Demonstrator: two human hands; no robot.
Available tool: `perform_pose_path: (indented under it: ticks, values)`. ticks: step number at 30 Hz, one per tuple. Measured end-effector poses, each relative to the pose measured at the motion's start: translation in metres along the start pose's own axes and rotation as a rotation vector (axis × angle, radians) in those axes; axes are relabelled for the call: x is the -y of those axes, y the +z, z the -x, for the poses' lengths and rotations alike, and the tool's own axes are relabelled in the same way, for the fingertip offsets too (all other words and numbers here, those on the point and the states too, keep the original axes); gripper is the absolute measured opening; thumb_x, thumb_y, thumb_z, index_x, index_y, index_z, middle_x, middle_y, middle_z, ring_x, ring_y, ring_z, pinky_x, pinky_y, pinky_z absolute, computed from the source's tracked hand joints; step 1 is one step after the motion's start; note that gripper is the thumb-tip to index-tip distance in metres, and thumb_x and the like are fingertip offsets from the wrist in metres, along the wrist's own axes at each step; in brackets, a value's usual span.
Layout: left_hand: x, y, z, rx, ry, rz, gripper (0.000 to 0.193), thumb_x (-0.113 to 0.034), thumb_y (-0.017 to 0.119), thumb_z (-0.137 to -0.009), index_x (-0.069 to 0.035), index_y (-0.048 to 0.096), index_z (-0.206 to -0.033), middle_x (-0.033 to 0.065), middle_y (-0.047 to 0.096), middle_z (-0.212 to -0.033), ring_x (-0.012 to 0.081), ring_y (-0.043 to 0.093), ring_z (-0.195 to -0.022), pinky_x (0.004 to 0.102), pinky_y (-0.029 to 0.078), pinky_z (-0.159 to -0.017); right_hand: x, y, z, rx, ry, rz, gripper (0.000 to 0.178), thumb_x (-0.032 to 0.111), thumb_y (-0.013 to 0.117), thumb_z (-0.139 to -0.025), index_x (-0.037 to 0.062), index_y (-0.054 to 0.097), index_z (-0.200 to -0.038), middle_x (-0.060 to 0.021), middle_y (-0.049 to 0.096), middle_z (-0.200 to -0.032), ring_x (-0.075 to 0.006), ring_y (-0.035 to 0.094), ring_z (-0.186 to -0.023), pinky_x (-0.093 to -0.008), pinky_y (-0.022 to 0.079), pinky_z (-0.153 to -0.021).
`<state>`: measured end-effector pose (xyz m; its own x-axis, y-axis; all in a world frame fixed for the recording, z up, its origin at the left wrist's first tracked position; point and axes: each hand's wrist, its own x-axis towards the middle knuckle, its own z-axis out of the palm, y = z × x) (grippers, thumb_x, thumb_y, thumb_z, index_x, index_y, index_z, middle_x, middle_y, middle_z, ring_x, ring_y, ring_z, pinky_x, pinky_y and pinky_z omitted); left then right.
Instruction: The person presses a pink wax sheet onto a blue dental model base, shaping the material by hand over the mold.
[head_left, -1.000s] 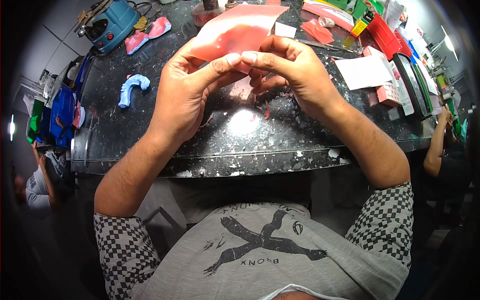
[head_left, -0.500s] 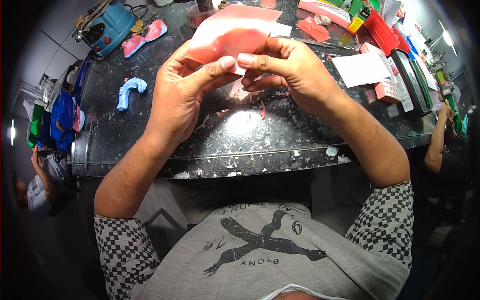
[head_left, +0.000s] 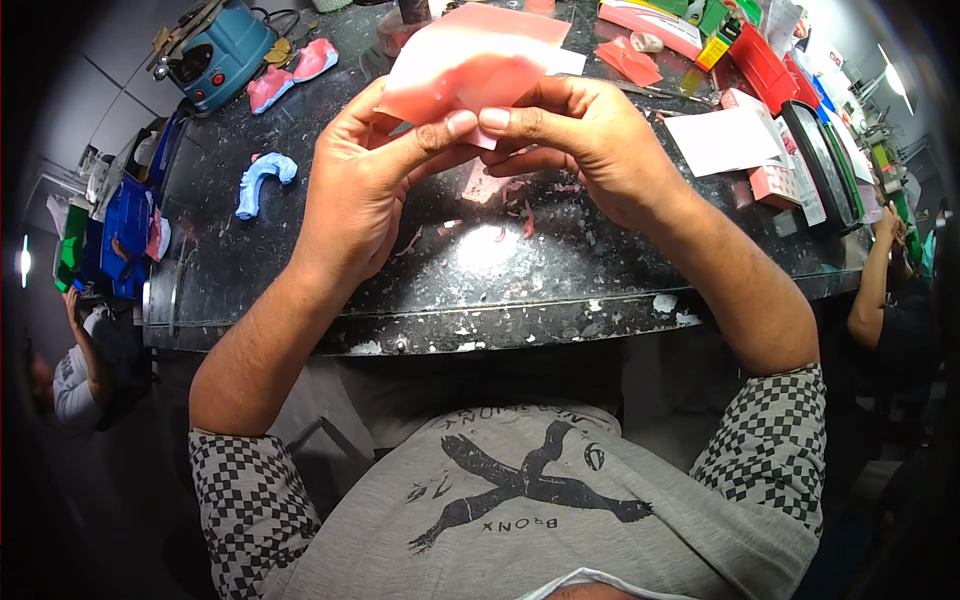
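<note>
Nearest is the person's grey shirt (head_left: 540, 490) with its dark print, flanked by checkered sleeves (head_left: 245, 490). Past it runs the chipped near edge of the black surface (head_left: 570, 270), with small pink scraps (head_left: 529, 218) lying below the hands. The left hand (head_left: 360, 185) and right hand (head_left: 605, 140) both hold a pink sheet (head_left: 470, 50) raised above the surface, each gripping narrowly: the thumbs are nearly together at its lower edge, the other fingers partly hidden behind it. The sheet is bent and brightly lit.

Well to the left of the left hand lies a blue arch-shaped piece (head_left: 272, 165); across, to the right, a white sheet (head_left: 715, 140) lies near a pink box (head_left: 775, 187). Farther back are two pink-and-blue pieces (head_left: 268, 88), close to a blue machine (head_left: 235, 55), and opposite them a smaller reddish-pink sheet (head_left: 628, 62) near a red container (head_left: 757, 65).
</note>
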<state>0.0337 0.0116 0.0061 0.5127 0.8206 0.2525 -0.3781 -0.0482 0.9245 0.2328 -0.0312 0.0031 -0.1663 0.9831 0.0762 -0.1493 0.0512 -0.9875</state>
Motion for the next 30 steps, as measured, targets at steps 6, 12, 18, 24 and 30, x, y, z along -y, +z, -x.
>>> perform_pose_path:
  ticks: [6, 12, 18, 24, 30]
  values:
    - [-0.002, -0.003, -0.002, 0.002, -0.001, -0.004, 0.022, -0.002, 0.067, -0.087, 0.002, 0.061, -0.108, 0.0108, 0.066, -0.105, 0.0177, 0.067, -0.094, 0.0336, 0.057, -0.087, 0.001, 0.002, -0.002, -0.007, -0.008, -0.074, 0.032, 0.026, 0.073, -0.086, -0.0007, 0.065, -0.101, -0.009, 0.069, -0.091, -0.0153, 0.07, -0.082, -0.0249, 0.057, -0.074]
    - [0.001, 0.0, -0.002, -0.047, 0.007, -0.009, 0.02, -0.002, 0.067, -0.087, 0.002, 0.061, -0.106, 0.0108, 0.066, -0.103, 0.0178, 0.067, -0.094, 0.0337, 0.057, -0.087, 0.009, 0.001, 0.002, 0.008, -0.005, -0.013, 0.031, 0.023, 0.074, -0.085, -0.0016, 0.065, -0.102, -0.0099, 0.069, -0.093, -0.0158, 0.07, -0.083, -0.0254, 0.057, -0.077]
    - [0.002, -0.003, -0.002, -0.031, 0.011, -0.012, 0.021, -0.002, 0.068, -0.087, 0.002, 0.061, -0.106, 0.0115, 0.066, -0.103, 0.0181, 0.067, -0.092, 0.0341, 0.058, -0.086, 0.007, -0.002, 0.0, 0.049, 0.023, -0.094, 0.028, 0.023, 0.072, -0.087, -0.0007, 0.065, -0.101, -0.0101, 0.069, -0.093, -0.0171, 0.07, -0.085, -0.027, 0.057, -0.079]
    - [0.001, -0.001, -0.001, -0.014, 0.043, -0.014, 0.023, -0.001, 0.067, -0.087, 0.003, 0.06, -0.108, 0.0122, 0.066, -0.104, 0.0195, 0.068, -0.092, 0.0348, 0.057, -0.086, 0.005, -0.003, -0.001, 0.045, 0.077, -0.143, 0.029, 0.026, 0.071, -0.087, 0.001, 0.064, -0.101, -0.0098, 0.069, -0.093, -0.0174, 0.07, -0.086, -0.0288, 0.056, -0.082]
    - [0.003, -0.003, -0.001, 0.027, 0.036, -0.021, 0.025, 0.001, 0.066, -0.087, 0.004, 0.058, -0.111, 0.0125, 0.066, -0.104, 0.0206, 0.068, -0.094, 0.0363, 0.057, -0.088, 0.005, -0.004, -0.001, 0.067, 0.059, -0.07, 0.028, 0.025, 0.071, -0.088, 0.0014, 0.065, -0.101, -0.0088, 0.069, -0.093, -0.016, 0.069, -0.086, -0.0293, 0.057, -0.078]
